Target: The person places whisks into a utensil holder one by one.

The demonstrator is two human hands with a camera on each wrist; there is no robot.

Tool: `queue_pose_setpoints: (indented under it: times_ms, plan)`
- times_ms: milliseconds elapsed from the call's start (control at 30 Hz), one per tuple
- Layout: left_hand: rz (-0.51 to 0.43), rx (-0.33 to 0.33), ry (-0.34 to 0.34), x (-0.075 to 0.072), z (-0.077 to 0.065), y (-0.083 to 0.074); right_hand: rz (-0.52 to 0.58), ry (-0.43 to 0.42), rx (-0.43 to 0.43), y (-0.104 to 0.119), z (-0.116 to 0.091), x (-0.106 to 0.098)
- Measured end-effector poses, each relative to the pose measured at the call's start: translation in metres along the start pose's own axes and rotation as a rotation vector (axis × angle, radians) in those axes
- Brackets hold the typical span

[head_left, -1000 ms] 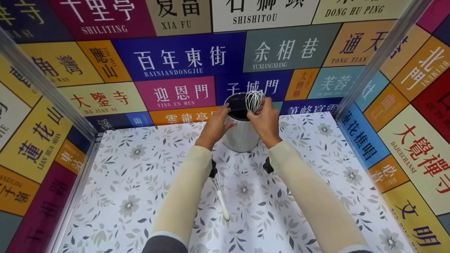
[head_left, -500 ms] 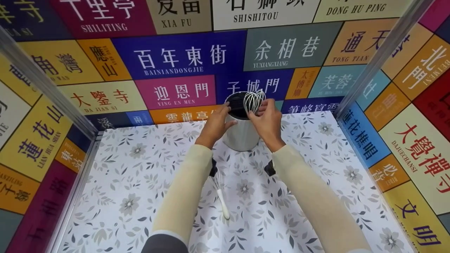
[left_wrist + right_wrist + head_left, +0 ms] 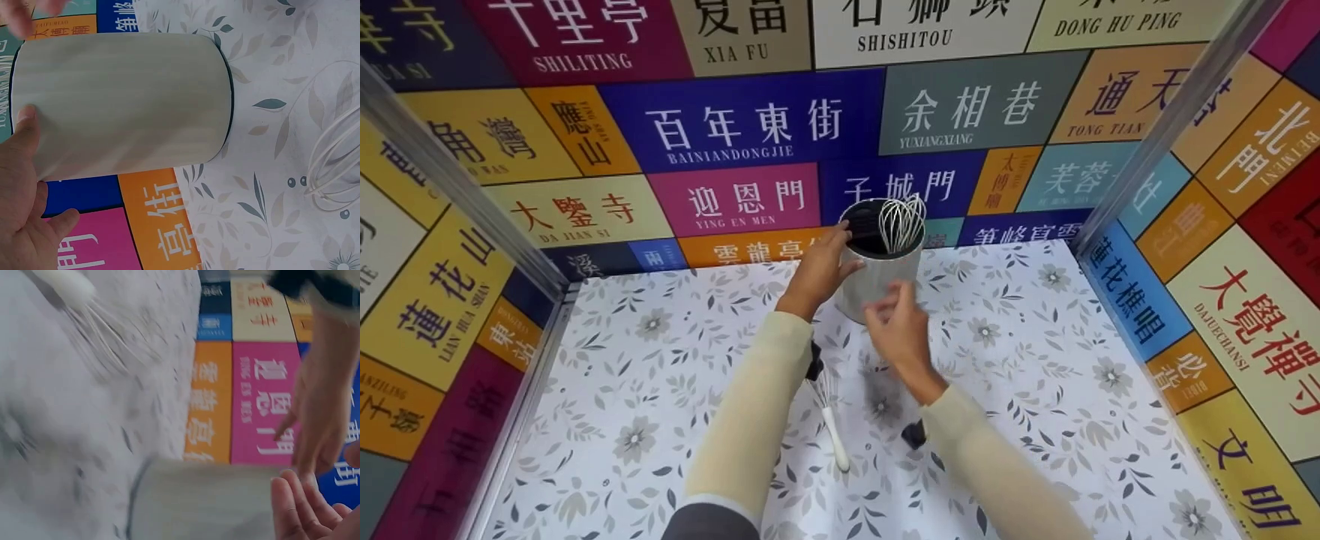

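Note:
A tall pale grey utensil holder (image 3: 877, 289) with a dark inside stands upright at the back of the table. White whisk wires (image 3: 901, 223) rise out of its right side; whether they belong to one whisk or two I cannot tell. My left hand (image 3: 819, 271) holds the holder at its left rim, the thumb (image 3: 27, 118) on the outer wall. In front of the holder, my right hand (image 3: 898, 326) is apart from the whisk wires, fingers loosely bent and holding nothing. Another white-handled whisk (image 3: 834, 439) lies on the table beside my left forearm, its wires partly hidden by the sleeve.
A white cloth with grey leaves and flowers covers the table (image 3: 1005, 390). Panels with colourful printed lettering close in the back (image 3: 750, 124) and both sides. Metal posts (image 3: 1170, 127) stand at the back corners.
My right hand has let go of the whisk and come down toward me, below the rim. The whisk wires now stand in the holder. My left hand has stayed at the rim.

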State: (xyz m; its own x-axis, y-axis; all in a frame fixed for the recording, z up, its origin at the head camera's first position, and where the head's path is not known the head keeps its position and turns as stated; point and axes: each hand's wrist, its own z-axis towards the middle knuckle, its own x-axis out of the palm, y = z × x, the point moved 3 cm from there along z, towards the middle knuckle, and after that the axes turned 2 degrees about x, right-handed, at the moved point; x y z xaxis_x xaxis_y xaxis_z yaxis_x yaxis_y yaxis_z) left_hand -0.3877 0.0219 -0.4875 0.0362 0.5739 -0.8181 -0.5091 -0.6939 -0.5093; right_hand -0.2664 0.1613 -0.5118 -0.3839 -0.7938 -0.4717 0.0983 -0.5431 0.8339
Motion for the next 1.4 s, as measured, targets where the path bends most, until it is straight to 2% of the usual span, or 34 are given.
queue_pose_setpoints:
  times_ms: [167,300,400,633,800,1133,1267,1400]
  plan:
    - [0.003,-0.026,0.023,0.001,-0.001,0.0,-0.104,0.235,0.0,-0.009,-0.047,0.026]
    - [-0.003,-0.04,0.034,0.0,-0.001,-0.001,-0.166,0.335,-0.032,-0.012,-0.071,0.039]
    - [-0.002,-0.045,0.034,0.0,-0.001,-0.001,-0.197,0.358,-0.06,-0.014,-0.083,0.045]
    - [0.002,-0.047,0.045,0.0,-0.001,-0.002,-0.242,0.346,-0.129,-0.024,-0.1,0.054]
    - [-0.01,-0.074,0.055,0.0,-0.001,-0.003,-0.273,0.381,-0.105,-0.034,-0.109,0.058]
    - [-0.017,-0.061,0.041,-0.002,-0.001,-0.003,-0.313,0.488,-0.026,-0.04,-0.117,0.064]
    - [-0.02,-0.062,0.04,-0.002,-0.001,-0.004,-0.331,0.502,-0.004,-0.042,-0.118,0.067]
    - [-0.026,-0.066,0.039,-0.001,-0.001,-0.003,-0.332,0.5,-0.016,-0.043,-0.119,0.068]
